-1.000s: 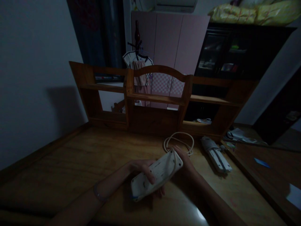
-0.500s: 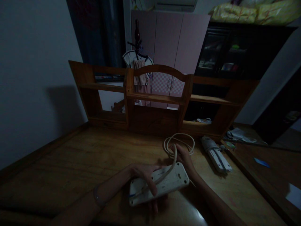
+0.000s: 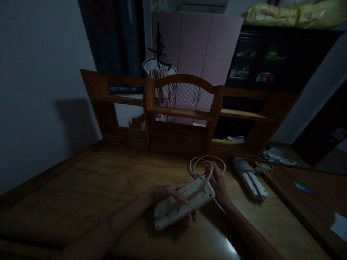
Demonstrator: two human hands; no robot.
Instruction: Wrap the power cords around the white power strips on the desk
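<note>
My left hand (image 3: 176,195) is closed around a white power strip (image 3: 187,207), thumb on the upper face and fingers curled under its near edge. The strip is tilted, its right end higher, with screw holes showing. A pale cord (image 3: 210,175) runs lengthwise over it and bends up at the right end. There my right hand (image 3: 217,180) is closed on the cord, close to the strip's corner. The rest of the cord lies in loose loops on the desk just behind. Some of my left fingers are hidden beneath the strip.
A second power strip (image 3: 251,180), its grey cord wound round one end, lies at the right of the wooden desk (image 3: 108,180). A wooden shelf unit (image 3: 179,137) spans the back edge. Farther right, a lower brown surface (image 3: 298,202) holds a blue card (image 3: 302,187) and white paper.
The power strip has tilted more, its right end now raised. My left thumb has slid along it toward the right end. My right hand has moved slightly right with the cord.
</note>
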